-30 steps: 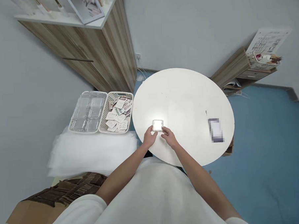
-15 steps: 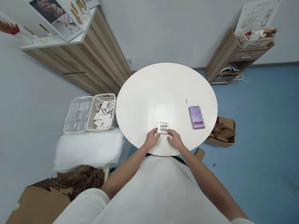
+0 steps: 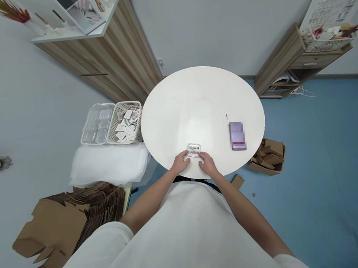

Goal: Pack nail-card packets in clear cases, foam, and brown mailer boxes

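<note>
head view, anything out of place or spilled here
A cardboard piece and a small brown scrap lie loose on the blue floor, outside the carton holding similar cardboard. A small dark mark, stain or scrap, stands out on the white table. The clear case between left hand and right hand looks fine.

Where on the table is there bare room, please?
The white table is bare beyond the clear case, except tiny dark marks, and between case and the blurred purple item. The near side is crowded: the left hand and right hand flank the case.
</note>
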Available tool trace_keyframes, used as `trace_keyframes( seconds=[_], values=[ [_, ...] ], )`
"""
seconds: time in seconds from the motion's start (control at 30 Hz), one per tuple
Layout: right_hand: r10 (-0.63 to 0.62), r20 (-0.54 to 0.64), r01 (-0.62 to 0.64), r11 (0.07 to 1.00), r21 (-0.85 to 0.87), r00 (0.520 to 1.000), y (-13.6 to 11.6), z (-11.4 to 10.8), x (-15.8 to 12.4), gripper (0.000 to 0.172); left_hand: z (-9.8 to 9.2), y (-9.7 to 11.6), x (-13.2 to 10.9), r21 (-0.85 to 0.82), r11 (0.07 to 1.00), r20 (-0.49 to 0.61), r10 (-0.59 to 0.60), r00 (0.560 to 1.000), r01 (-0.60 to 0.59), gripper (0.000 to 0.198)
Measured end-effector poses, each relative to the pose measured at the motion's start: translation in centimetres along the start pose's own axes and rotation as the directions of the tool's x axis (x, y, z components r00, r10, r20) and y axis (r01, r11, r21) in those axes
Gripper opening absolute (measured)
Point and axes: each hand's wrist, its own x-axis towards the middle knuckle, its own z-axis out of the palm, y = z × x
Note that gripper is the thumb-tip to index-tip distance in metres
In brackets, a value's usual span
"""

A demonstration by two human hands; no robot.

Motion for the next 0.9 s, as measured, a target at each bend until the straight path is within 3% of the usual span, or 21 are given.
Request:
trace_keyframes(
  seconds=[0.2,0.4,0.53,0.67,0.77,0.9],
  values=[
    [0.036,0.005,-0.036,0.997,-0.069,0.999,-0.6,0.3,-0.2,0.046,-0.8,0.0,0.0,0.130,0.983,0.082,0.116,0.990,-0.126,0.050],
    [0.070,-0.030,-0.073,0.988,-0.138,0.997,-1.2,0.2,-1.0,0.046,-2.6,-1.1,-0.5,0.315,0.902,0.137,0.264,0.955,-0.295,0.043],
    [0.054,-0.064,-0.067,0.973,-0.220,0.996,-0.8,-0.5,-2.3,0.040,-3.9,-2.0,-0.6,0.455,0.799,0.203,0.338,0.919,-0.394,0.038],
    [0.004,0.013,0.002,0.893,-0.450,1.000,-0.7,-0.7,-2.9,0.028,-4.3,-1.9,-0.2,0.570,0.654,0.316,0.384,0.868,-0.497,0.034],
    [0.010,0.060,0.028,0.804,-0.593,0.998,-1.0,-0.2,-2.2,0.020,-4.1,-1.5,0.2,0.642,0.575,0.355,0.363,0.862,-0.507,0.027],
    [0.060,0.029,-0.026,0.751,-0.659,0.998,-1.5,0.8,-1.2,0.014,-3.9,-1.4,0.2,0.692,0.505,0.369,0.368,0.854,-0.516,0.022]
  ],
)
